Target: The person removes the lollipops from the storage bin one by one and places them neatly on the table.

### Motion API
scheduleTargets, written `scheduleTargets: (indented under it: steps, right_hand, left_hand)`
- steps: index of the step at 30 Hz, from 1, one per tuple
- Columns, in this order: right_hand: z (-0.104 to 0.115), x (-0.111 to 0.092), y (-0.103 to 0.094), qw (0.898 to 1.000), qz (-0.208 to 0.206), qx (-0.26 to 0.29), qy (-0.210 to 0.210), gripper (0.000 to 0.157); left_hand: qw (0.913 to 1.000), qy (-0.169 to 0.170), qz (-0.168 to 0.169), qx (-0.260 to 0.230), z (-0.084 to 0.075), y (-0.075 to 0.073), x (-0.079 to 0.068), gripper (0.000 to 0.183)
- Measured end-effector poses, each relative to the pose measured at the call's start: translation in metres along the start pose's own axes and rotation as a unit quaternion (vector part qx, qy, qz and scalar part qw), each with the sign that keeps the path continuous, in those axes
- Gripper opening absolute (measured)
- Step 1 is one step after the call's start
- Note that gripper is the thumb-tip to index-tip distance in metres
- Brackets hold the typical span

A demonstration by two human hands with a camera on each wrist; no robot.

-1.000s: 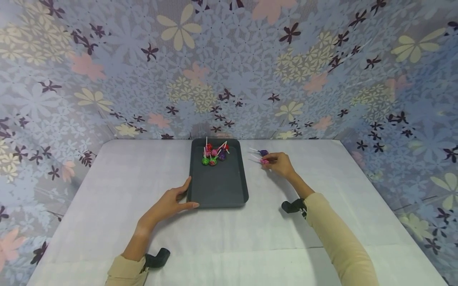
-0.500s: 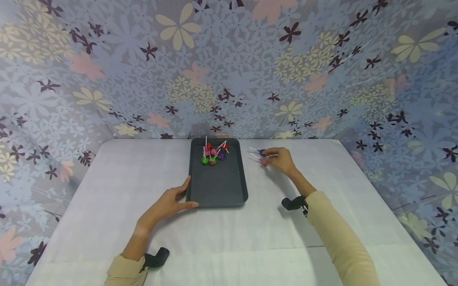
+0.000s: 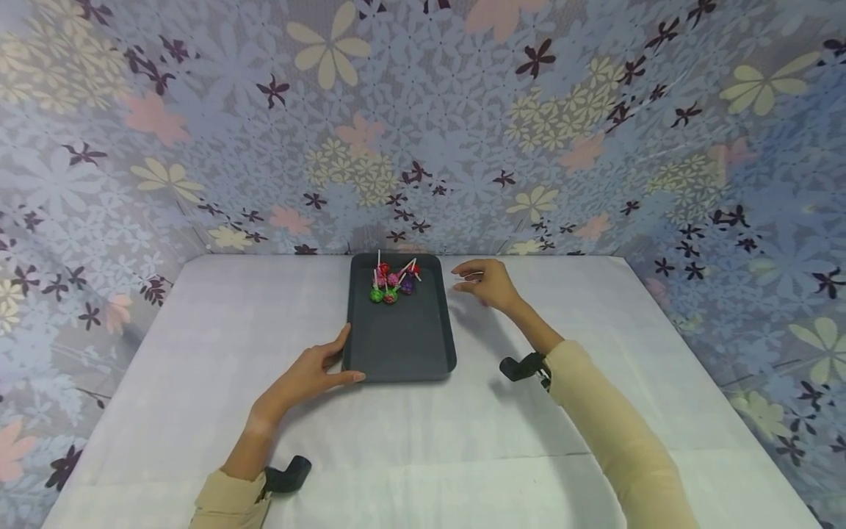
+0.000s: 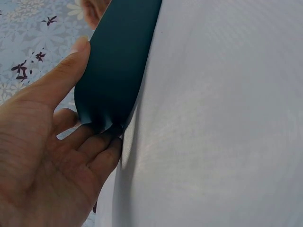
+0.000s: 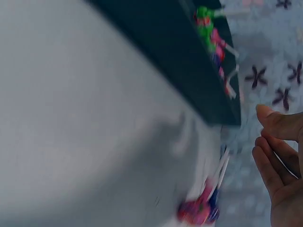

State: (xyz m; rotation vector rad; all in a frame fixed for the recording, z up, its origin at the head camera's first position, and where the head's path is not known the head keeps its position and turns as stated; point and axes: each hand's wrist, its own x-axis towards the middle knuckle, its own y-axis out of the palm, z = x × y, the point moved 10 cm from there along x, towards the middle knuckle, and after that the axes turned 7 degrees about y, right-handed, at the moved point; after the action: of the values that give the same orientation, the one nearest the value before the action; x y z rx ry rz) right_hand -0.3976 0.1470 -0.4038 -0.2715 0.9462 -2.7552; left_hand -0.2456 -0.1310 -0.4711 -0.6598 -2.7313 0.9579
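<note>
A dark grey baking tray (image 3: pixel 405 338) lies on the white-covered table, with several wrapped lollipops (image 3: pixel 391 296) at its far end. My left hand (image 3: pixel 307 378) holds the tray's near left corner; in the left wrist view the thumb (image 4: pixel 79 52) and bent fingers meet its outer wall. Beside the tray's far right side, my right hand (image 3: pixel 492 285) hovers with fingers extended and nothing between them. Below it, the right wrist view shows a pink lollipop and a purple one (image 5: pixel 198 210) on the table, blurred; the hand hides them in the head view.
The white tablecloth (image 3: pixel 251 308) reaches back to a wall with floral covering (image 3: pixel 423 147). Black wrist cameras (image 3: pixel 288 474) stick out from both cuffs, low over the cloth.
My right hand has left the lollipops it was fingering and moved left toward the tray, its fingers now spread apart. My left hand stays on the tray's corner.
</note>
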Motion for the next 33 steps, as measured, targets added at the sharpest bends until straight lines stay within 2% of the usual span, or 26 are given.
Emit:
scheduleTargets:
  steps: [8, 15, 20, 25, 29, 33]
  right_hand:
    - [0.052, 0.005, 0.039, 0.997, 0.046, 0.008, -0.067, 0.030]
    - [0.079, 0.005, 0.079, 0.991, 0.093, -0.010, -0.093, 0.030]
    - [0.087, 0.005, 0.103, 0.987, 0.126, -0.041, -0.094, 0.030]
    - [0.090, 0.008, 0.114, 0.982, 0.137, -0.087, -0.092, 0.033]
    - [0.084, 0.012, 0.119, 0.979, 0.142, -0.131, -0.069, 0.038]
    - [0.075, 0.015, 0.127, 0.974, 0.164, -0.150, -0.040, 0.045]
  left_hand:
    - [1.0000, 0.000, 0.002, -0.004, 0.000, 0.001, 0.001, 0.097]
    - [1.0000, -0.001, -0.001, -0.003, 0.000, 0.001, 0.001, 0.097]
    - [1.0000, 0.000, -0.002, -0.003, 0.000, 0.000, 0.000, 0.097]
    - [0.9999, 0.001, -0.003, -0.010, 0.000, -0.001, -0.001, 0.097]
    - [1.0000, 0.001, -0.004, -0.008, 0.000, 0.000, 0.000, 0.097]
    - [1.0000, -0.002, -0.003, -0.003, 0.000, 0.001, 0.000, 0.097]
